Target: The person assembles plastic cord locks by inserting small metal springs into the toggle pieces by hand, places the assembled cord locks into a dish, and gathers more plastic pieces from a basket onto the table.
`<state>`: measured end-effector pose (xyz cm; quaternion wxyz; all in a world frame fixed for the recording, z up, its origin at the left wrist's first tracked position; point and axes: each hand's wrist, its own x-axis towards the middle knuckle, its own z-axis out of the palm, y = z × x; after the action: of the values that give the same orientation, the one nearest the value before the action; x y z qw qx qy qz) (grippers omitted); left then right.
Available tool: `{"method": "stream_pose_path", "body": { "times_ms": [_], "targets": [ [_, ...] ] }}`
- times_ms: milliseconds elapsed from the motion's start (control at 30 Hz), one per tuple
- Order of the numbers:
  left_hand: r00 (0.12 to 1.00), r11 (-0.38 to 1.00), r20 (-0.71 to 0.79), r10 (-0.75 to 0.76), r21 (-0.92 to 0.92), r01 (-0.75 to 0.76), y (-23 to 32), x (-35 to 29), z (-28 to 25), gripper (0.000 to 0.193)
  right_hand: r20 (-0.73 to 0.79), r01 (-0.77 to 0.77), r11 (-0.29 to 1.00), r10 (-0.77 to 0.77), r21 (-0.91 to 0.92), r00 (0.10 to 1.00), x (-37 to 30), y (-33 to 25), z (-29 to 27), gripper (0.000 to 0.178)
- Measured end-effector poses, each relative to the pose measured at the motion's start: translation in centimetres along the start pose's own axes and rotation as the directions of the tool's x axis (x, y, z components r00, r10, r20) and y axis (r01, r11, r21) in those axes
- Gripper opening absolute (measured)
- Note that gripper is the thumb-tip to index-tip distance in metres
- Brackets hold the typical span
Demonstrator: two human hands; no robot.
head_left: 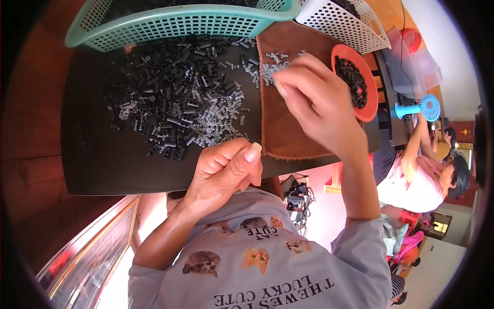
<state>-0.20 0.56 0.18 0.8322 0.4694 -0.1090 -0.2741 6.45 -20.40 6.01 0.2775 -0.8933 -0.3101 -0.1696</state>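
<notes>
1. Here, the left hand is pressing curled fingers together over the surface's near edge, any contents hidden.
2. The right hand, blurred, is hovering by springs toward the far edge, finger grip unclear.
3. Black parts are lying farther left.

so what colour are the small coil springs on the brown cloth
The coil springs are silvery grey, clearest in the head view.

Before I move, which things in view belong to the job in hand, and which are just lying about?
Likely in the job:
springs near the right hand
brown cloth under them
black tubes
red bowl of dark pieces
green basket and white basket, less surely

Seemingly just about:
blue fan
clear plastic tub
</notes>
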Motion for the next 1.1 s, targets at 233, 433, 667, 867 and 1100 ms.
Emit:
{"method": "stream_pose_path", "body": {
  "times_ms": [233, 433, 667, 867, 1100],
  "targets": [
    [1.000, 1.000, 0.002, -0.004, 0.013, 0.004, 0.3, 0.1, 0.2, 0.041, 0.146, -0.037, 0.962, 0.079, -0.270, 0.986, 3.2, 4.2, 3.1, 0.005],
    [1.000, 0.999, 0.011, -0.001, 0.035, 0.001, 0.3, 0.2, -0.1, 0.042, 0.255, -0.045, 0.932, 0.145, -0.360, 0.956, 3.8, 4.7, 4.3, 0.009],
    [1.000, 0.999, 0.012, 0.021, 0.025, -0.021, 0.0, 0.2, -0.3, 0.042, 0.109, -0.019, 1.000, 0.017, 0.019, 0.994, 2.8, 2.8, 3.3, 0.019],
    [0.995, 0.979, -0.094, 0.013, -0.201, -0.032, -0.4, 0.5, -0.3, 0.036, 0.141, -0.225, 0.824, 0.178, 0.519, 0.974, -0.5, -1.1, 1.8, 0.034],
    [0.986, 0.966, -0.142, 0.083, -0.233, -0.115, -0.6, 0.9, 0.2, 0.026, 0.119, -0.049, 0.948, 0.012, 0.313, 0.993, -1.3, -3.7, 1.6, 0.038]
  ]
}}
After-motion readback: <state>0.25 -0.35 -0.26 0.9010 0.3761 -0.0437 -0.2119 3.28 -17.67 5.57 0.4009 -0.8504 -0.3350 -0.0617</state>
